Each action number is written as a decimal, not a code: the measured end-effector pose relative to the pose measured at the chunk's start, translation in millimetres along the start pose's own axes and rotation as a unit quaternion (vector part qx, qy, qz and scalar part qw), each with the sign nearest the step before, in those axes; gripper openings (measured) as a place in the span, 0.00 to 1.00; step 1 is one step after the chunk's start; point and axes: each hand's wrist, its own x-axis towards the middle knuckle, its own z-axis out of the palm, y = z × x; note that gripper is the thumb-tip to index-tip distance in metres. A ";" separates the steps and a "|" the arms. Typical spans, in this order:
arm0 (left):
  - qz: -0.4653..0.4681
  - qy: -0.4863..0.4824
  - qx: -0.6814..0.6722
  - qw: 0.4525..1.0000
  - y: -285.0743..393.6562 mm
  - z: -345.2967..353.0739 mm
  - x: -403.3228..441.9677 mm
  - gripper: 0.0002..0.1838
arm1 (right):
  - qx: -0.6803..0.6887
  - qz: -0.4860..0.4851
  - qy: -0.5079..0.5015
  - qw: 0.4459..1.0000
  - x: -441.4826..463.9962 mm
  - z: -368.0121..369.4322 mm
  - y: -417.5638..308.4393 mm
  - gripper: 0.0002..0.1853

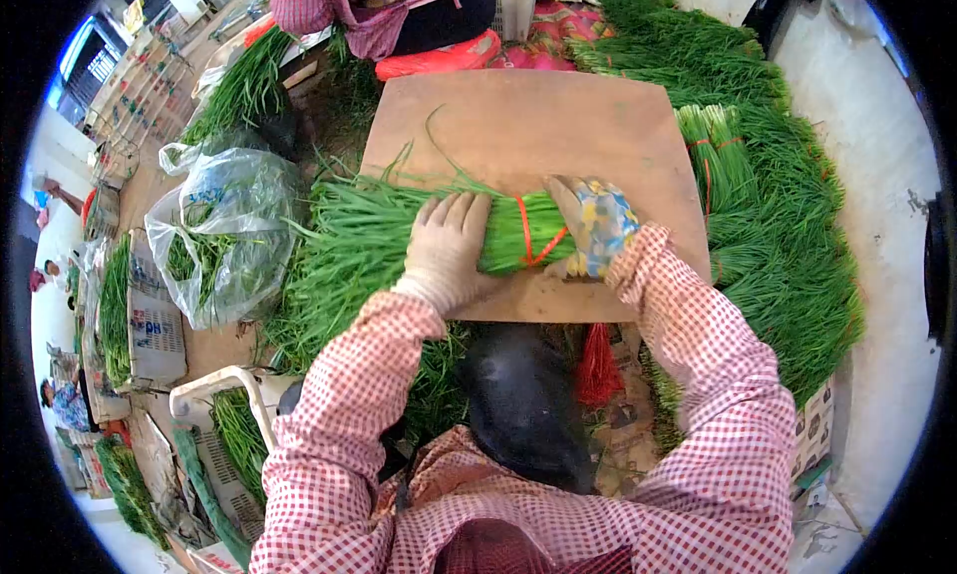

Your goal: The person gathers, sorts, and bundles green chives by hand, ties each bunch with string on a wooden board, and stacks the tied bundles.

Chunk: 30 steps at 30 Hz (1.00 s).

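Observation:
A thick bunch of green chives lies across the brown board, its leafy tips hanging over the left edge. A red tie circles it near the stem end. My left hand, in a pale glove, presses over the middle of the bunch with its fingers curled around it. Cupped around the stem end on the right is my right hand, in a glove with a blue and yellow patterned back. Its palm side is hidden. Below the board's front edge hangs a bundle of red ties.
Tied chive bunches and a long heap of chives line the right wall. At left are a clear plastic bag with greens and a white crate. Another person sits beyond the board.

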 end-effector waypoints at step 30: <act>0.017 -0.141 -0.019 0.990 41.7 3.1 57.3 0.56 | 0.078 -0.026 0.283 0.956 -74.7 11.7 -58.3 0.21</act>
